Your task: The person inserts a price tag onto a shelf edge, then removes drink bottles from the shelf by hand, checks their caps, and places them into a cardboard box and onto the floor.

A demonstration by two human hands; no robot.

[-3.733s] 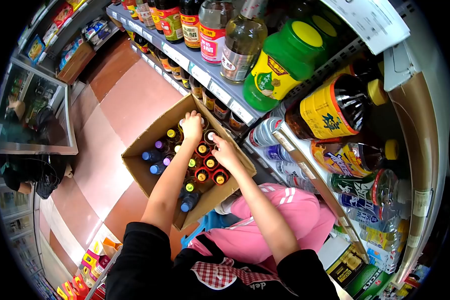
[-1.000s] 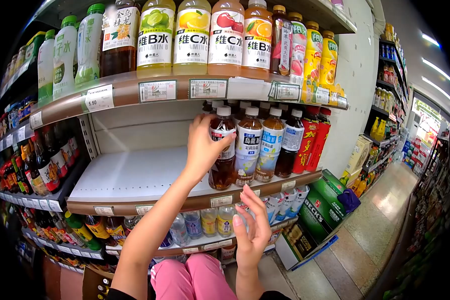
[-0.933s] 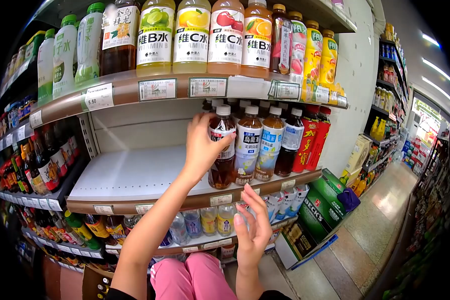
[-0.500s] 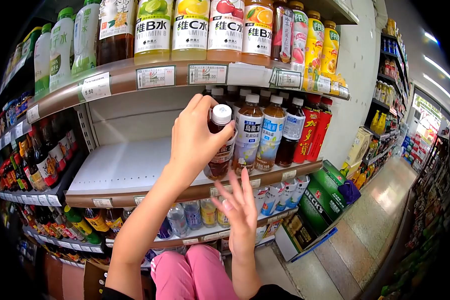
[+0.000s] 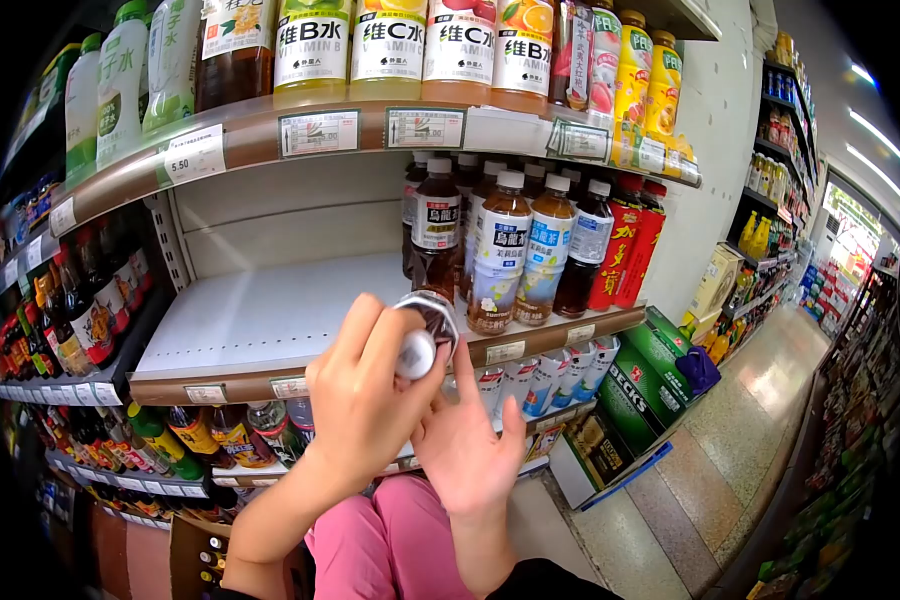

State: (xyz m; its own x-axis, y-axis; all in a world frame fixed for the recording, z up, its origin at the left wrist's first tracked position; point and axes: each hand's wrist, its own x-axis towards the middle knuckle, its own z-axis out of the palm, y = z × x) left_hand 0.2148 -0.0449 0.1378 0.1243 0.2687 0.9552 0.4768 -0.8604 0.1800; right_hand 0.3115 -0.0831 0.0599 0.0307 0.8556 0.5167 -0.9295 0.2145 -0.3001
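My left hand [image 5: 365, 375] grips a dark tea bottle [image 5: 436, 312] around its neck. The bottle is tilted, its white cap [image 5: 416, 356] facing me and its base hidden behind it. Just right of it is my right hand [image 5: 475, 445], palm up with fingers spread; whether its fingertips touch the bottle I cannot tell. Behind, on the shelf [image 5: 260, 310], stands a dark oolong tea bottle [image 5: 436, 225], beside a bottle with a dark-blue and white label [image 5: 498, 255] and one with a light-blue label [image 5: 544, 255].
Overhead, an upper shelf edge [image 5: 370, 132] carries price tags and rows of fruit drinks [image 5: 387, 50]. Red cans or bottles [image 5: 615, 245] end the row at right. Lower shelves hold cartons [image 5: 555, 380]. A green box [image 5: 635, 385] stands by the aisle floor [image 5: 730, 440]. An open carton [image 5: 190, 560] sits low left.
My left hand has pulled the bottle from the shelf front down towards me and tilted it. My right hand has turned palm up beside it. The row behind now shows more.
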